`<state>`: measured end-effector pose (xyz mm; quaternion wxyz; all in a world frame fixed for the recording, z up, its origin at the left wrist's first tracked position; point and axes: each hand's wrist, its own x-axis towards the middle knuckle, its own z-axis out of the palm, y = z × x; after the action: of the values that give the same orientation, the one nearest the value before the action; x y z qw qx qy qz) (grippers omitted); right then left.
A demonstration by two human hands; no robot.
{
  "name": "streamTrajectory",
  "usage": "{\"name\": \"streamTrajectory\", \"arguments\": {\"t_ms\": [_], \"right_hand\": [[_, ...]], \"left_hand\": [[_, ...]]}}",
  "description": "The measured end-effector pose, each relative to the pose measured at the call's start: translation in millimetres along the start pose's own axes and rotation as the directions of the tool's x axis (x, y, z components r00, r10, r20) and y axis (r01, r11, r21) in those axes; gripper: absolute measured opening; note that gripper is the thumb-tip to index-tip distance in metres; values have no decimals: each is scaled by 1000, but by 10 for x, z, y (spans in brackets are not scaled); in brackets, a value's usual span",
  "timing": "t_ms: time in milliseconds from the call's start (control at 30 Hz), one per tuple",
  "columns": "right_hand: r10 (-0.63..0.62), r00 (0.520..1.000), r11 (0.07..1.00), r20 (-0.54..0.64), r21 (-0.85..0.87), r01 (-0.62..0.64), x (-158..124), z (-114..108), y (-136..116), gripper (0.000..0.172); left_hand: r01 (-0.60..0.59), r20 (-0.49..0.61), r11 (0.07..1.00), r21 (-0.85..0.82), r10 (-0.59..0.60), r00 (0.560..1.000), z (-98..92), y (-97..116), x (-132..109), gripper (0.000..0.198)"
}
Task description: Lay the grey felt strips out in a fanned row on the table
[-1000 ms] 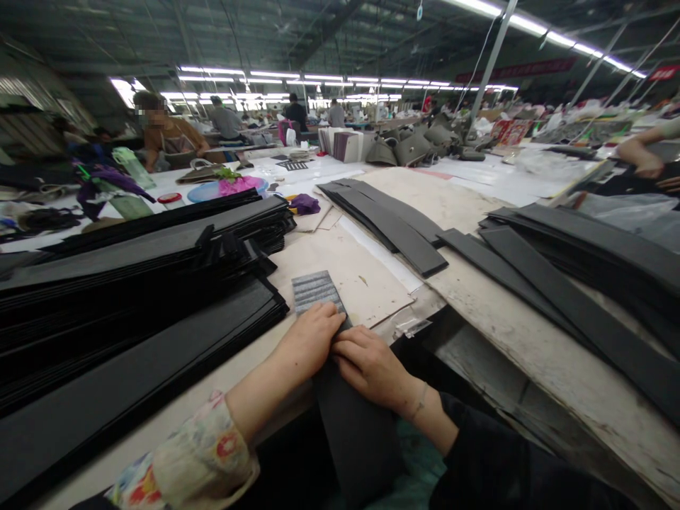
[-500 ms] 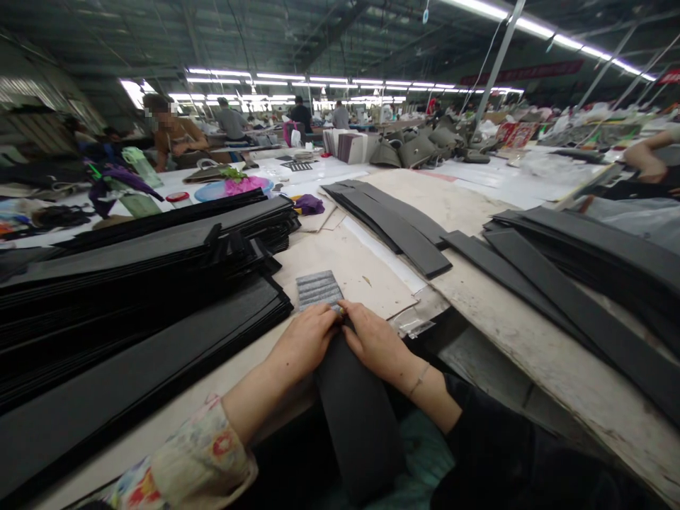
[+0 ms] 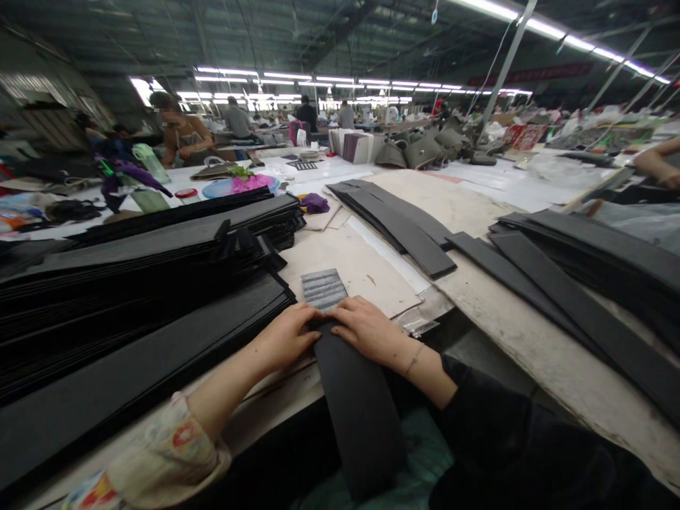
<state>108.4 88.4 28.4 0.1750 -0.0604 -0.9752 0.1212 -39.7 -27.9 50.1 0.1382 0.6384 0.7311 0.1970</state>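
A long dark grey strip (image 3: 358,404) runs from the table edge down over my lap. Its far end is folded over and shows a lighter grey, ridged face (image 3: 323,287). My left hand (image 3: 292,333) grips the fold's left side, thumb below and fingers on top. Close beside it, my right hand (image 3: 364,327) pinches the fold from the right. Both hands are closed on the strip, with the fingertips nearly meeting; parts of the fold are hidden beneath them.
Tall stacks of black strips (image 3: 149,347) lie to the left. More dark strips rest ahead (image 3: 390,219) and on a pale board (image 3: 510,333) at the right. A purple cloth (image 3: 314,203) lies beyond the left stack. Another person's arm (image 3: 659,163) shows at the far right.
My left hand has slid a little left along the fold, and the fingertips of both hands have shifted. The view has turned slightly left. The strip stays in my hands.
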Motion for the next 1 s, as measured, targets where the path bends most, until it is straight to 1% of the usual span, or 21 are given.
{"name": "streamTrajectory", "arguments": {"t_ms": [100, 200, 267, 333, 433, 500, 600, 667, 767, 833, 900, 933, 1000], "right_hand": [[-17, 1000, 999, -1, -36, 17, 12, 17, -37, 17], [-46, 999, 989, 8, -143, 47, -4, 31, -95, 20], [-51, 999, 982, 9, -181, 52, -27, 27, -126, 21], [-38, 999, 983, 1, -178, 37, -61, 11, -139, 20], [7, 1000, 985, -27, -172, -12, -128, -12, -133, 21], [42, 998, 982, -53, -183, -51, -165, -15, -127, 21], [57, 996, 979, -70, -191, -69, -187, -1, -133, 21], [53, 996, 979, -76, -190, -67, -184, 9, -143, 21], [55, 995, 979, -86, -190, -70, -178, 13, -153, 20], [55, 995, 979, -87, -190, -71, -179, 13, -155, 20], [55, 995, 978, -88, -194, -71, -183, 16, -156, 20], [55, 995, 978, -89, -197, -72, -185, 20, -156, 20], [60, 994, 976, -91, -203, -77, -188, 29, -156, 20]], "left_hand": [[-72, 1, 989, 126, 72, 997, 37, 46, -65, 17], [-90, -3, 941, 325, 97, 995, 101, 104, -154, 25], [-87, -16, 922, 378, 101, 995, 147, 121, -204, 30], [-79, -32, 931, 356, 96, 995, 181, 111, -247, 32], [-41, -69, 959, 279, 63, 996, 187, 64, -317, 32], [-21, -76, 975, 223, 39, 996, 153, 30, -359, 31], [-4, -45, 988, 154, 11, 999, 50, -18, -362, 29], [27, -57, 989, 142, -19, 998, -24, -46, -299, 29], [100, -101, 975, 196, -82, 992, -74, -67, -152, 31], [115, -79, 961, 253, -97, 992, -57, -58, -67, 31], [96, -57, 950, 297, -83, 995, -23, -37, -12, 30], [94, -58, 948, 305, -80, 995, -9, -26, 9, 29], [136, -81, 950, 283, -118, 990, -3, -15, 55, 25]]}}
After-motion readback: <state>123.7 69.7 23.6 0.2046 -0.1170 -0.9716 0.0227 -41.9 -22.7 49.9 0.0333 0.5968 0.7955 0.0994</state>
